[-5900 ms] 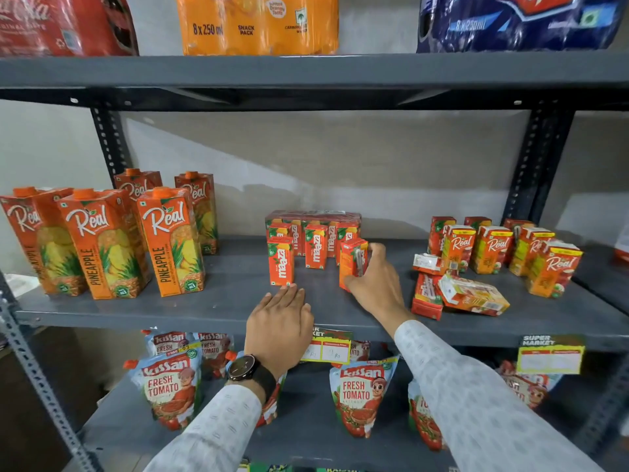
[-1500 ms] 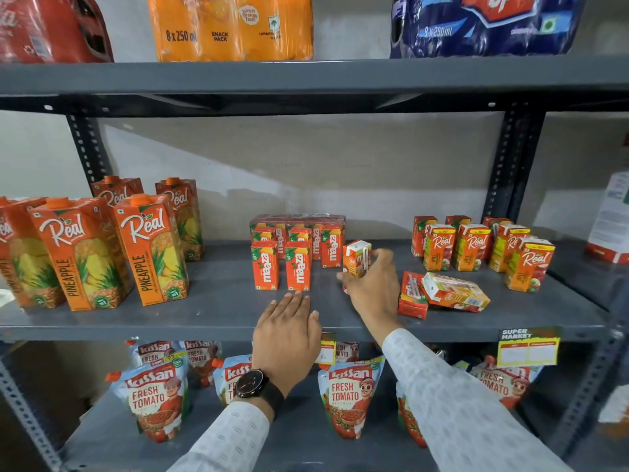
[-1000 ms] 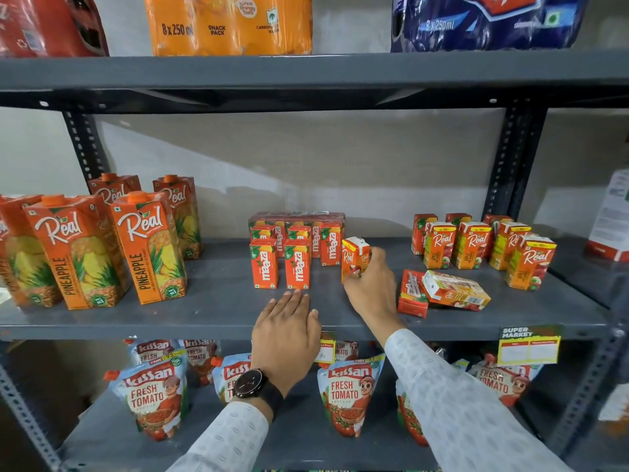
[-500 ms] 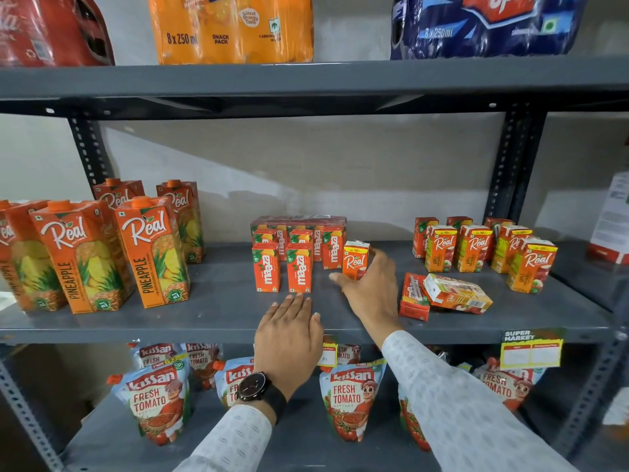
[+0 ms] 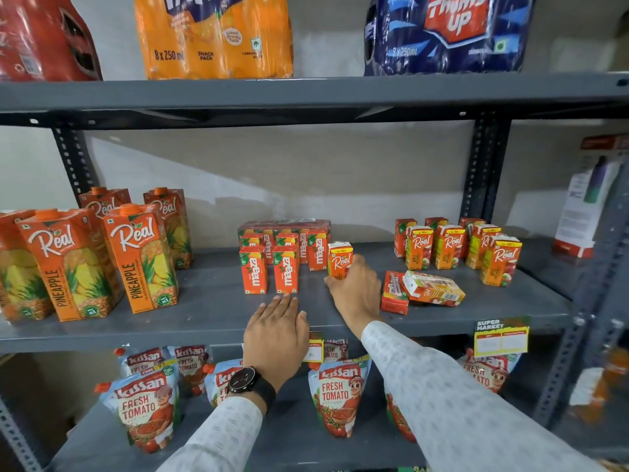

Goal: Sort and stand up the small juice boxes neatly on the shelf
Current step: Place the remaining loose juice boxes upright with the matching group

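Observation:
On the grey middle shelf (image 5: 211, 301), my right hand (image 5: 357, 291) grips a small orange Real juice box (image 5: 340, 260). The box stands upright just right of the Maaza boxes (image 5: 282, 257), which form a tidy upright group. My left hand (image 5: 275, 332) lies flat and open on the shelf's front edge, holding nothing. To the right, two small boxes lie on their sides: a red one (image 5: 394, 292) and a pale one (image 5: 432, 289) leaning on it. Behind them, several small Real boxes (image 5: 456, 247) stand upright.
Large Real pineapple cartons (image 5: 136, 257) stand at the left of the shelf. Soda multipacks (image 5: 214, 35) sit on the shelf above and Kissan ketchup pouches (image 5: 337, 396) below. A steel upright (image 5: 483, 172) rises at the right, and a yellow price tag (image 5: 500, 337) hangs from the front edge.
My right hand has turned the small Real box from tilted to upright and set it on the shelf beside the Maaza boxes. My left hand has stayed flat on the edge.

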A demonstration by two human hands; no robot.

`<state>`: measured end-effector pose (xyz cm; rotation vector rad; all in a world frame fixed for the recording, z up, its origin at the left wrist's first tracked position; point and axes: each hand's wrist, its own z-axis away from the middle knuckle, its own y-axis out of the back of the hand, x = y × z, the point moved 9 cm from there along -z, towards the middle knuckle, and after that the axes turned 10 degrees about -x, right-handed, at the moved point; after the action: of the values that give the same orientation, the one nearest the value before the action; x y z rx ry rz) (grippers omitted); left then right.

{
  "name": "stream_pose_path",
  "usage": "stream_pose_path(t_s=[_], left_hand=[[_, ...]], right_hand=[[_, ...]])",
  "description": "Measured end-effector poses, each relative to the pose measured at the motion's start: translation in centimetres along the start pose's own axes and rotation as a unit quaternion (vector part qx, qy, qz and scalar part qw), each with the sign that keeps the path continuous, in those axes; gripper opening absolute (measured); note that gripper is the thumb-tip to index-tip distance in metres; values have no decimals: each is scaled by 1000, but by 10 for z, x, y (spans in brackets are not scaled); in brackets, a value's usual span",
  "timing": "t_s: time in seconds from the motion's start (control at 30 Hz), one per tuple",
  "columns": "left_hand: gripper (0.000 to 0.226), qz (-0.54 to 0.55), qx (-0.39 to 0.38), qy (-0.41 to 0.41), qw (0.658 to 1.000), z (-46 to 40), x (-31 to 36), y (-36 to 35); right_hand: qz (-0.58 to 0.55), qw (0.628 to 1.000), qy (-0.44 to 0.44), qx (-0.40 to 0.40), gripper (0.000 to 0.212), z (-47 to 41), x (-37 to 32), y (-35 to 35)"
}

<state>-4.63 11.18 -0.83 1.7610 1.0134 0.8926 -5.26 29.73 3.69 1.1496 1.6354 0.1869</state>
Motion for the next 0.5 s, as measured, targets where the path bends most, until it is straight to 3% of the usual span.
stream_pose_path(t_s=[0.13,0.27,0.4,0.5], left_hand=[[71,3,3,-2,1000,1,-2,0],[69,8,8,0,1000,0,-3,-2],[74,5,3,4,1000,-1,-4,-5],[76,5,1,9,1000,-2,-4,-5]], right_hand=[[-24,998,57,27,50,-3,-26,20],[-44,989,94,102,47,-20,-40,87],[-22,988,7,156,37,-46,23,155],[-12,987,-58,149,38,-53,80,179]])
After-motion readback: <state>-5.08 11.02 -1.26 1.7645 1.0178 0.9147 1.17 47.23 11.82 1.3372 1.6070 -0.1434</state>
